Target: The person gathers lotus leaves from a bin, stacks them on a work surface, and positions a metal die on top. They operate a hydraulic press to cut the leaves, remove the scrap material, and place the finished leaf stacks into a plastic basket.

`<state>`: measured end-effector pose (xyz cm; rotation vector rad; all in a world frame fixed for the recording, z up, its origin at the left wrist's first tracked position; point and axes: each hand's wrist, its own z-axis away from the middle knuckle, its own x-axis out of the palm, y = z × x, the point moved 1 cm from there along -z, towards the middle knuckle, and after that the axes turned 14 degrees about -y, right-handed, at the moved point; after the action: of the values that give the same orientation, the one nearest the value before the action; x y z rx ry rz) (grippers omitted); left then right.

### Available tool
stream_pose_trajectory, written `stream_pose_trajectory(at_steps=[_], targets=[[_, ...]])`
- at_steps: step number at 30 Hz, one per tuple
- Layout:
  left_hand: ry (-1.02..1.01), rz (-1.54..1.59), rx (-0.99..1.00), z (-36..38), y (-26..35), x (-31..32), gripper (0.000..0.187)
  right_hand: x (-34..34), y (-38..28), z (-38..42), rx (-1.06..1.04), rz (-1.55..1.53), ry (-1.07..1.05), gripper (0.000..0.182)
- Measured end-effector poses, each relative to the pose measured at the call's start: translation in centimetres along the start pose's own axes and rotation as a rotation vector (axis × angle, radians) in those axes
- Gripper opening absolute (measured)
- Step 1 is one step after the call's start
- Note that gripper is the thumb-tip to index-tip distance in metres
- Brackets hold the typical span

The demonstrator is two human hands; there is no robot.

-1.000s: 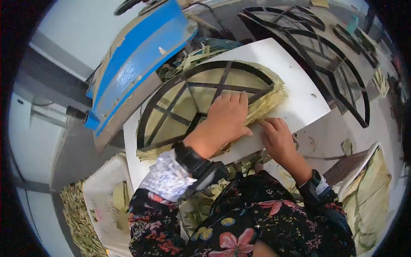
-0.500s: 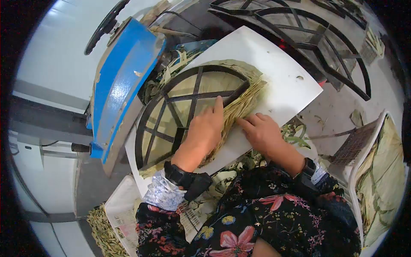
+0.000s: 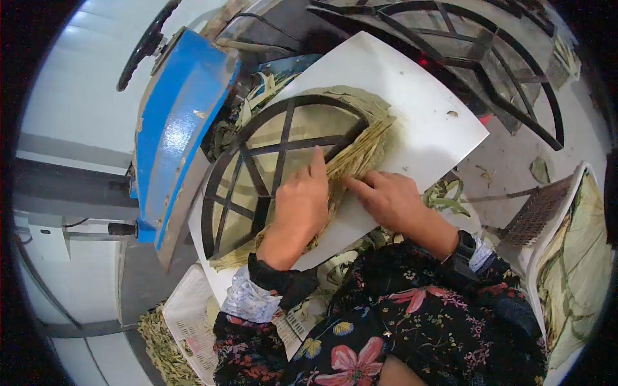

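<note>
A black metal frame (image 3: 284, 143), fan-shaped with crossbars, lies on a stack of large dried leaves (image 3: 368, 101) on a white board (image 3: 425, 96). My left hand (image 3: 301, 201) is over the frame's straight edge, its index finger stretched along the bar and its other fingers curled down around it. Just to the right, my right hand (image 3: 394, 198) is closed against the layered, fringed edge of the leaves, thumb and fingertips on them. Its fingertips are partly hidden by the leaf edge.
A blue machine part (image 3: 183, 122) with a black handwheel (image 3: 149, 45) stands at left. More black frames (image 3: 476, 58) lie at upper right. A white basket (image 3: 193, 302) sits below the board, and another basket (image 3: 529, 257) of leaves stands at right. Leaf scraps (image 3: 450, 196) lie around.
My right hand has shifted slightly left along the leaf edge, closer to my left hand. The left hand stays on the frame. The whole view has shifted slightly.
</note>
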<state>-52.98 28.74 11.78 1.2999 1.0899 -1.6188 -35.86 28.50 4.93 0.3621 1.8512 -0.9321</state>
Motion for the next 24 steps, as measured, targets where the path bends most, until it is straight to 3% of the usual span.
stream_pose_trajectory(at_steps=[3,16,18,19,22,24], targets=[[-0.011,0.072,-0.034,-0.1,-0.3,-0.2,0.060,-0.4,-0.2,-0.2,0.042,0.041,-0.105,0.041],[0.054,0.162,-0.108,0.4,-0.8,-1.9,0.040,-0.4,-1.0,-0.9,0.050,0.025,-0.116,0.026],[0.058,0.153,-0.115,0.4,-0.9,-2.0,0.038,-1.0,-1.3,-1.7,0.227,-0.056,-0.341,0.027],[0.057,0.156,-0.114,0.4,-1.0,-2.1,0.038,-0.9,-1.3,-2.2,0.229,-0.055,-0.343,0.027],[0.128,0.204,-0.070,0.4,-1.5,-2.6,0.035,1.0,-0.3,-4.1,0.217,-0.321,-0.309,0.025],[0.122,0.284,-0.093,0.4,-1.7,-3.2,0.033,2.4,0.9,-5.8,0.124,-0.681,-0.202,0.023]])
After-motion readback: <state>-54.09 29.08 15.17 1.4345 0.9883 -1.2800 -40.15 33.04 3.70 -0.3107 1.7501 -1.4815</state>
